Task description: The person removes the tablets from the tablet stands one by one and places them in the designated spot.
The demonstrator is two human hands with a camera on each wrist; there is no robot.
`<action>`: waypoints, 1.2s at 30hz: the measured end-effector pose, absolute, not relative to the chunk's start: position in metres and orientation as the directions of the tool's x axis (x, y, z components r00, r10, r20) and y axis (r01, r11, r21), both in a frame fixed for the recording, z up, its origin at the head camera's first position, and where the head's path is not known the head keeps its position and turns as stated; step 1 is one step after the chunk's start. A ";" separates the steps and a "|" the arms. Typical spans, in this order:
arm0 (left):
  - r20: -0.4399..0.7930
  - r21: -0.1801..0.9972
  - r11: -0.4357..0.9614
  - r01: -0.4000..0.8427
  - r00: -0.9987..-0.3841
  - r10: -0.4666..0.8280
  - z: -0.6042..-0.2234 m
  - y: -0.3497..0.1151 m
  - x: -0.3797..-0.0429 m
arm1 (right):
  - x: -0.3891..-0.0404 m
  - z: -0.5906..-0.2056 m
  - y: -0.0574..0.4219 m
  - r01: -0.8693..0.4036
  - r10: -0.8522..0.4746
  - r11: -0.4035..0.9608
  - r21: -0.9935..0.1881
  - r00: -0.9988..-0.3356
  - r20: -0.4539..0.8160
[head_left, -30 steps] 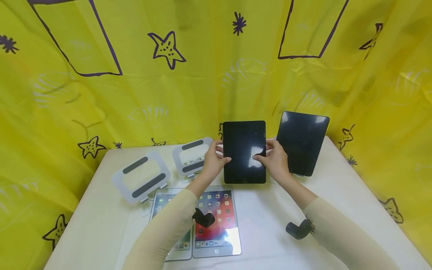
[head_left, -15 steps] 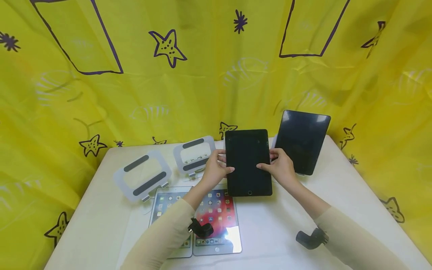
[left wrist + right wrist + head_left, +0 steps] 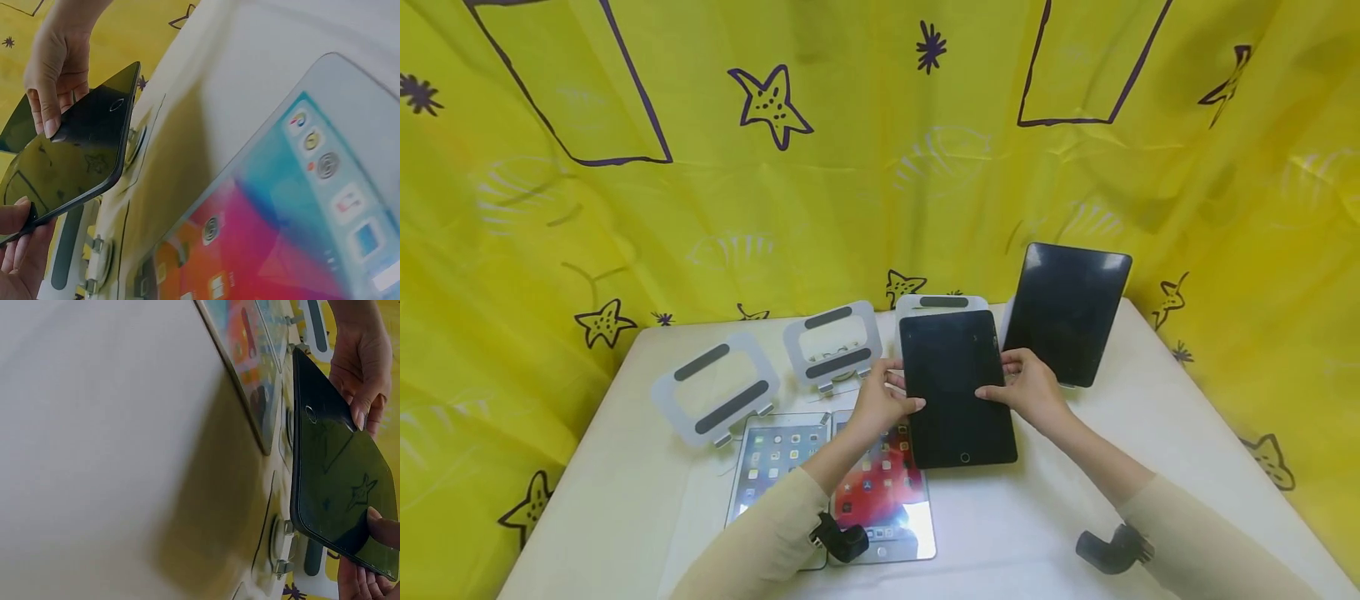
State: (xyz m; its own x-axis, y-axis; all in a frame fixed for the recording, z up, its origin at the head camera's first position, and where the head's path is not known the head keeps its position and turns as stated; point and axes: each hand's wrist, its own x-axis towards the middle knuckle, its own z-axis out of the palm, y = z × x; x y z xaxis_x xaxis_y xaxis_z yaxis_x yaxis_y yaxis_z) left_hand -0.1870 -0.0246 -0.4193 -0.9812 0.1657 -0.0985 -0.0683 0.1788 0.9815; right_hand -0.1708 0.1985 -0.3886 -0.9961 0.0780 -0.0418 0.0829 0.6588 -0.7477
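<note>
Between both hands a black tablet (image 3: 961, 417) with a round home button is held above the table, its dark screen facing the head camera. My left hand (image 3: 882, 404) grips its left edge, thumb on the screen and fingers behind. On the opposite edge my right hand (image 3: 1030, 387) grips it the same way. Both wrist views show the tablet (image 3: 81, 147) tilted and clear of the tabletop. Behind it stands a white tablet stand (image 3: 906, 312) with a grey pad, partly hidden by the tablet.
Another black tablet (image 3: 1071, 308) leans on a stand at the right. Two more stands, one nearer (image 3: 765, 354) and one farther (image 3: 808, 333), stand left. Two white tablets with lit-looking screens, left (image 3: 778, 442) and right (image 3: 895, 500), lie on the white table (image 3: 595, 492). A yellow curtain (image 3: 850, 200) hangs behind.
Both hands have brought the black tablet down and nearer to the person, away from the back stand. That stand's top has come into view. The other tablets have stayed put.
</note>
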 end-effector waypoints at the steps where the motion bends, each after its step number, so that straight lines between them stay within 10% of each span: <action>1: -0.102 0.982 0.177 -0.071 -0.980 0.169 -0.421 -0.024 -0.185 | -0.169 -0.389 0.199 0.083 0.075 0.658 -0.748 -0.996 -0.044; 36: -0.218 0.970 0.167 -0.174 -0.929 0.298 -0.472 -0.016 -0.126 | -0.124 -0.437 0.219 0.257 0.050 0.704 -0.662 -0.948 -0.315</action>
